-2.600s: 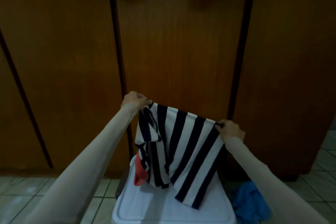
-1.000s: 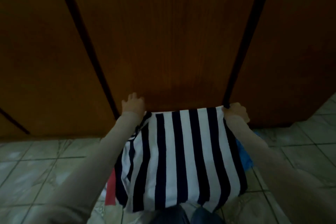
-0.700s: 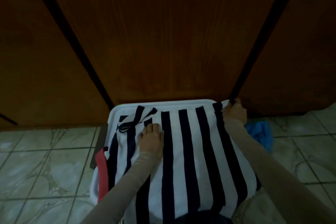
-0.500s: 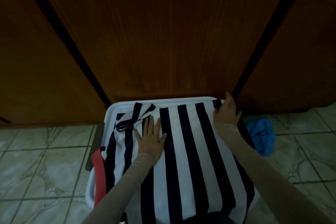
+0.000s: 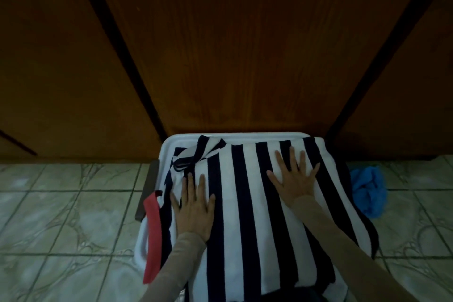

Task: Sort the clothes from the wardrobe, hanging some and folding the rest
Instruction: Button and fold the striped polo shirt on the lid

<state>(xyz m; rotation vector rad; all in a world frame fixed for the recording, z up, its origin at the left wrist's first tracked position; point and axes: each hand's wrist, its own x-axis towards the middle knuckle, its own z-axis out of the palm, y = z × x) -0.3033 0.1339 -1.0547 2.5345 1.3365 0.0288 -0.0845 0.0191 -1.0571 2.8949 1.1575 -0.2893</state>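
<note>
A black-and-white striped garment (image 5: pixel 247 203) lies spread flat over a white plastic container lid (image 5: pixel 171 144) on the floor, in front of the closed wooden wardrobe doors (image 5: pixel 220 44). My left hand (image 5: pixel 195 206) rests flat on the garment's left part, fingers apart, just below its bunched collar or strap end. My right hand (image 5: pixel 293 179) lies flat on the right part with fingers spread. Neither hand grips the cloth. A red piece of fabric (image 5: pixel 153 235) hangs at the garment's left edge.
A blue crumpled cloth (image 5: pixel 369 190) lies on the tiled floor (image 5: pixel 68 216) to the right of the container. A dark handle or bar (image 5: pixel 148 189) sticks out at the container's left side. The wardrobe doors stand shut directly behind.
The garment came down from the air and now lies flat on the lid. Both hands let go of its top corners; the right hand slid inward onto the cloth, the left moved nearer.
</note>
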